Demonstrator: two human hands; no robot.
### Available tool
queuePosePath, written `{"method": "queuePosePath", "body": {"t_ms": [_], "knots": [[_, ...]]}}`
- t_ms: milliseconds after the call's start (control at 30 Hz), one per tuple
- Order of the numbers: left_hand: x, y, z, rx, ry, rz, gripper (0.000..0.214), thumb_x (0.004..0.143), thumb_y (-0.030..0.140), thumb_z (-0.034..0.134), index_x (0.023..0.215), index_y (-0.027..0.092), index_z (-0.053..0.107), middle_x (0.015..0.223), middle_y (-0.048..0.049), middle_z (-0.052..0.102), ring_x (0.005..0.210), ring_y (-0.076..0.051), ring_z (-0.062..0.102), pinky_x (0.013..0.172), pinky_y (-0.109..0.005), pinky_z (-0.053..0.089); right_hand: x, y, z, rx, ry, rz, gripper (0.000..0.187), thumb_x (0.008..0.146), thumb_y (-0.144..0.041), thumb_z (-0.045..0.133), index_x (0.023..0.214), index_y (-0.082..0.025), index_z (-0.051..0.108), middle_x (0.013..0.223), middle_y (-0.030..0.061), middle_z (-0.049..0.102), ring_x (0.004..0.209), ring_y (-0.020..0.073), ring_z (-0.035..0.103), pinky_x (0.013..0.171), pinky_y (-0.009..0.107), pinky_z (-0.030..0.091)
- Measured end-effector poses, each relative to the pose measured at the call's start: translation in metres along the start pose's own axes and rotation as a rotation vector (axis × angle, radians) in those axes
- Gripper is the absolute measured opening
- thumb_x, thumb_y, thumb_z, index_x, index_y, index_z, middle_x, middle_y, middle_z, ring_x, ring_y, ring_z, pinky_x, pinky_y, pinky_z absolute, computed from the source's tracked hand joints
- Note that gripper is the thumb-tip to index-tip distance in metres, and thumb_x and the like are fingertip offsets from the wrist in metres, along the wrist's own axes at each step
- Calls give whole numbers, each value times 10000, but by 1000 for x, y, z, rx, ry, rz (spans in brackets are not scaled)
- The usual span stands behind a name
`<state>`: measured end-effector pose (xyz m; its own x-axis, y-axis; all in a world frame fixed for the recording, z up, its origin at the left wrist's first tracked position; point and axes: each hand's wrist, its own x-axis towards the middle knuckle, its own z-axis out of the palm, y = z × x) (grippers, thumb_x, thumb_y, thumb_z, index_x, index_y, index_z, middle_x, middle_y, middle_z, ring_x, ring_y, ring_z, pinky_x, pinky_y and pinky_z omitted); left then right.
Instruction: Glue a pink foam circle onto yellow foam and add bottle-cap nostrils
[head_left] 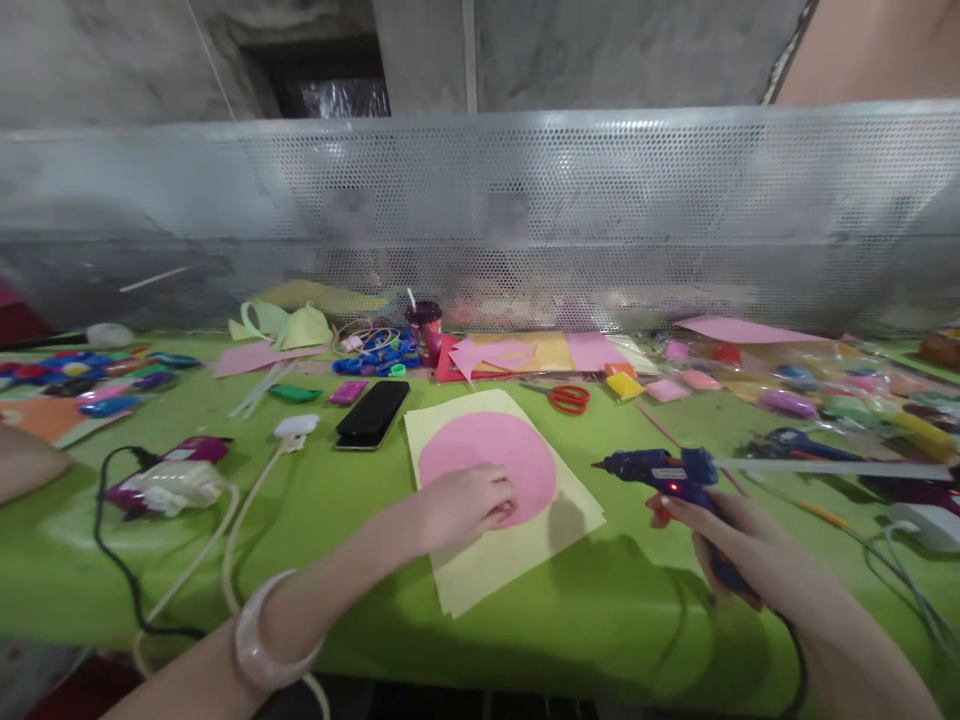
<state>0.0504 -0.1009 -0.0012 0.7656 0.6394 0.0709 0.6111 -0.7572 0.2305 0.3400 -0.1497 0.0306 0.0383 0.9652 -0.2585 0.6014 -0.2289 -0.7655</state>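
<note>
I am seeing the pink circle [465, 440] lying on pale yellow sheets [495, 568], under the left hand [469, 503], whose fingers are curling loosely over its near half; whether they are pinching anything, I cannot tell. The left forearm [352, 560] is slanting in from the near left. The right hand [739, 540] is holding its fingers closed around the handle of a blue glue gun [660, 465], the nozzle pointing leftward.

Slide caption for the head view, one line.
Left hand over a pink circle on yellow paper; right hand holding a glue gun.
</note>
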Motion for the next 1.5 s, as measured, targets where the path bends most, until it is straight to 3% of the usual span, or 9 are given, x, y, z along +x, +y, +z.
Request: {"method": "queuePosePath", "body": {"t_ms": [167, 400, 667, 767, 933, 1100, 1233, 1367, 1500], "knots": [[-21, 14, 4, 52, 30, -64, 265, 878, 115, 405, 1003, 189, 627, 981, -64, 634, 918, -195, 575, 797, -305, 451, -1, 6, 10, 201, 110, -8, 517, 705, -635, 482, 875, -159, 588, 347, -45, 459, 287, 103, 400, 312, 208, 255], [-47, 28, 3, 22, 60, -182, 346, 848, 79, 377, 1081, 183, 610, 1052, -73, 642, 965, -199, 584, 843, -325, 474, 13, 30, 21, 413, 96, 10, 451, 706, -607, 528, 812, -170, 564, 313, -45, 461, 272, 110, 386, 325, 224, 260], [-40, 25, 5, 27, 53, -246, 340, 852, 104, 374, 1051, 186, 637, 1078, -59, 654, 1002, -206, 586, 880, -369, 478, 15, 33, 22, 414, 69, -15, 436, 733, -584, 517, 794, -158, 584, 301, -38, 463, 276, 101, 397, 336, 212, 254], [-28, 29, 12, 56, 106, -283, 383, 927, 254, 317, 1228, 164, 537, 1275, -85, 559, 1167, -238, 511, 999, -424, 400, 14, 32, 23, 388, 61, -12, 450, 732, -589, 511, 791, -152, 594, 311, -36, 469, 283, 107, 419, 342, 214, 261], [-10, 25, 15, -30, -93, -212, 717, 872, 607, 290, 1407, 130, 304, 1474, -115, 247, 1353, -297, 243, 1100, -464, 248, 11, 30, 24, 385, 105, 8, 462, 724, -598, 506, 835, -157, 585, 311, -39, 470, 287, 107, 392, 332, 213, 260], [-21, 11, -14, -70, -210, -22, 579, 858, 501, 462, 1342, 185, 426, 1455, -76, 314, 1363, -248, 232, 1122, -398, 209, 10, 30, 24, 379, 96, 17, 454, 714, -605, 499, 814, -171, 585, 310, -35, 473, 276, 114, 390, 333, 221, 244], [-24, 17, -19, -121, -114, -100, 545, 920, 446, 343, 1400, 188, 317, 1471, -55, 292, 1357, -197, 259, 1119, -358, 232, 12, 32, 24, 361, 101, 2, 468, 737, -597, 475, 847, -159, 595, 308, -33, 466, 288, 118, 384, 345, 234, 246], [-19, 29, -7, -88, -165, -26, 647, 893, 565, 303, 1421, 193, 265, 1484, -61, 233, 1377, -238, 172, 1140, -422, 141, 9, 27, 26, 349, 119, 10, 523, 736, -588, 479, 931, -119, 603, 306, -36, 460, 299, 119, 385, 363, 233, 274], [-22, 35, -3, -54, 104, -190, 650, 919, 516, 275, 1455, 191, 102, 1500, -75, 172, 1380, -243, 155, 1118, -444, 219, 4, 21, 27, 330, 129, 28, 528, 723, -596, 495, 939, -126, 603, 313, -39, 461, 298, 124, 392, 349, 229, 265]]}}
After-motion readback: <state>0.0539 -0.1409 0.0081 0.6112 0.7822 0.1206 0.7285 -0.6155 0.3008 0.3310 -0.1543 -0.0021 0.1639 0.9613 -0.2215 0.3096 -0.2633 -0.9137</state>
